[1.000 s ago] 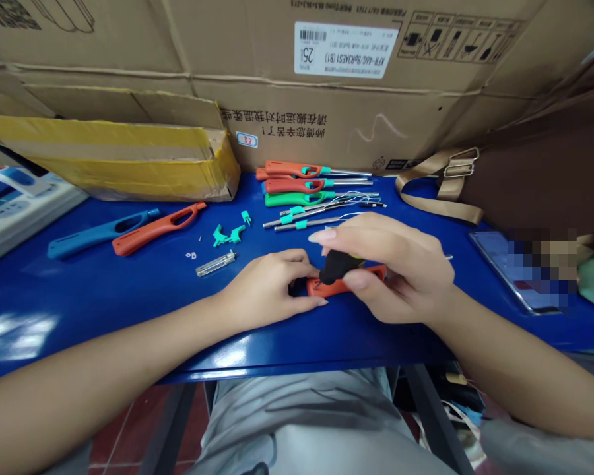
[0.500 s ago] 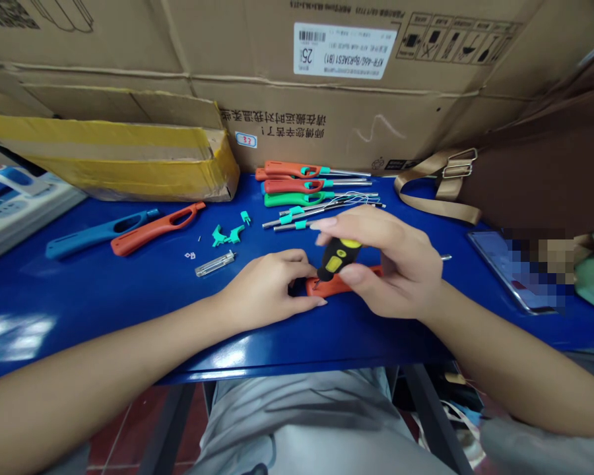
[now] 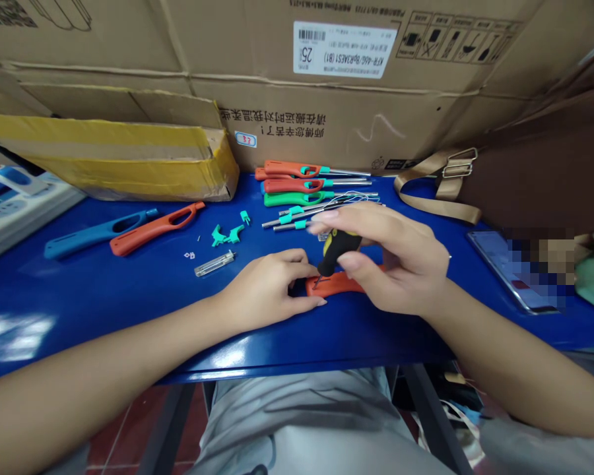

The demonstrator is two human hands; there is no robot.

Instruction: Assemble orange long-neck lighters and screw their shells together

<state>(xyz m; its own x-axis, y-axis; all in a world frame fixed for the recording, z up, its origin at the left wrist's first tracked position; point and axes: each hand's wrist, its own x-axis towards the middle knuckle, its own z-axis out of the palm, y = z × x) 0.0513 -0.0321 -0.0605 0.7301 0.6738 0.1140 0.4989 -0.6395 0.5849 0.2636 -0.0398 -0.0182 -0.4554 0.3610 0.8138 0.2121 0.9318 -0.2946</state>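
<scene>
My right hand (image 3: pixel 396 260) is closed around a short black-and-yellow screwdriver (image 3: pixel 337 253), held at a tilt. Its tip meets the left end of an orange lighter (image 3: pixel 341 282) lying flat on the blue table. At that same end, my left hand (image 3: pixel 270 287) grips the lighter between thumb and fingers. My right hand hides the lighter's other end. Left of my left hand lie a clear fuel tank (image 3: pixel 214 264), teal trigger pieces (image 3: pixel 228 235) and tiny white parts (image 3: pixel 189 255).
Assembled lighters (image 3: pixel 297 185) and metal tubes (image 3: pixel 292 218) lie at the back. On the left are blue (image 3: pixel 99 234) and orange (image 3: pixel 156 231) casings, a yellow-taped box (image 3: pixel 168 171) and a power strip (image 3: pixel 24 211). A phone (image 3: pixel 509 270) and a strap (image 3: pixel 438 188) are on the right.
The screwdriver handle has turned and tilted slightly in my right hand, whose fingers have shifted. My left hand and the orange lighter have stayed in place.
</scene>
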